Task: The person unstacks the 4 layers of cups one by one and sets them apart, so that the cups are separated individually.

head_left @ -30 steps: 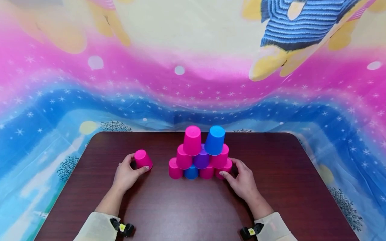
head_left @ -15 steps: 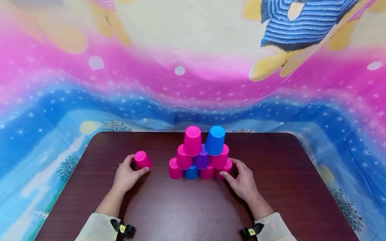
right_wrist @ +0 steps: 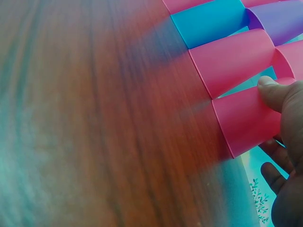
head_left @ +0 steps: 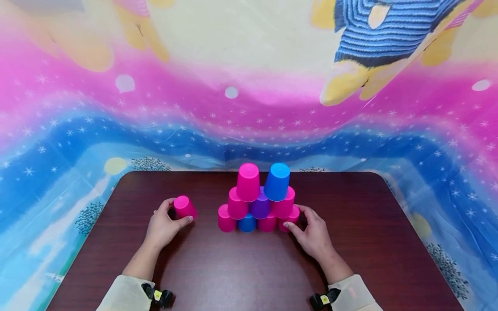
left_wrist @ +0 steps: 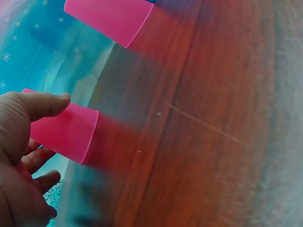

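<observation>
My left hand (head_left: 162, 224) grips a pink cup (head_left: 184, 207) that stands upside down on the left of the table, thumb on its near side. In the left wrist view the cup (left_wrist: 71, 127) has its rim on the wood. My right hand (head_left: 311, 229) holds the pink cup (head_left: 287, 221) at the right end of a pyramid's bottom row, between thumb and fingers. Above that row sit two pink cups and a purple cup (head_left: 260, 206). On top are a pink cup (head_left: 248, 182) and a blue cup (head_left: 278, 182), slightly apart, all upside down.
The dark brown table (head_left: 233, 272) has rounded far corners. Behind it hangs a patterned cloth (head_left: 233, 125) in pink, blue and cream. A blue cup (head_left: 247, 223) and other pink cups form the rest of the bottom row. Black wrist straps sit on both sleeves.
Both hands keep the same grips on their cups, and the pyramid stands as before. Only a very slight shift of the whole head view shows.
</observation>
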The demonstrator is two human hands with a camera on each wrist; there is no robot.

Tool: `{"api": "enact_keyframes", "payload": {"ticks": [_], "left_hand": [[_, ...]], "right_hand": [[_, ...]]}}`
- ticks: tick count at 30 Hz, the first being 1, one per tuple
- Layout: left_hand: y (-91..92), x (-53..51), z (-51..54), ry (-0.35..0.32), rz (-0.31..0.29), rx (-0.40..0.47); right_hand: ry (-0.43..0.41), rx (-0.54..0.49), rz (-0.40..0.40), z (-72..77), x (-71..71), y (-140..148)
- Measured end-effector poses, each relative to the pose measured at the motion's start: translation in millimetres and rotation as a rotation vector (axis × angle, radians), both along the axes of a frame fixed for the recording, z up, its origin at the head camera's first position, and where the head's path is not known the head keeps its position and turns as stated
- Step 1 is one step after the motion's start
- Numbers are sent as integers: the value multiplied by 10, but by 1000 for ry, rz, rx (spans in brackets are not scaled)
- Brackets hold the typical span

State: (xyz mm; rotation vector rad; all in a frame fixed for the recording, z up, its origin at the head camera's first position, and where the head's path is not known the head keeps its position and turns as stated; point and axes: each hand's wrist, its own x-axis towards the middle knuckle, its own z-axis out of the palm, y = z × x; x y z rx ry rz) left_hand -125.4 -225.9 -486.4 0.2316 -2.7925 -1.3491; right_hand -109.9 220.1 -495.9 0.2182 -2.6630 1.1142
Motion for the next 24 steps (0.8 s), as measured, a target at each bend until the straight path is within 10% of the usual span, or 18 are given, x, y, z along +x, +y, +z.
{"api": "enact_keyframes", "payload": {"ticks": [24], "left_hand": [[66, -26, 324, 40, 16, 12]], "right_hand": [[-5, -4, 1, -13, -3, 12]]}}
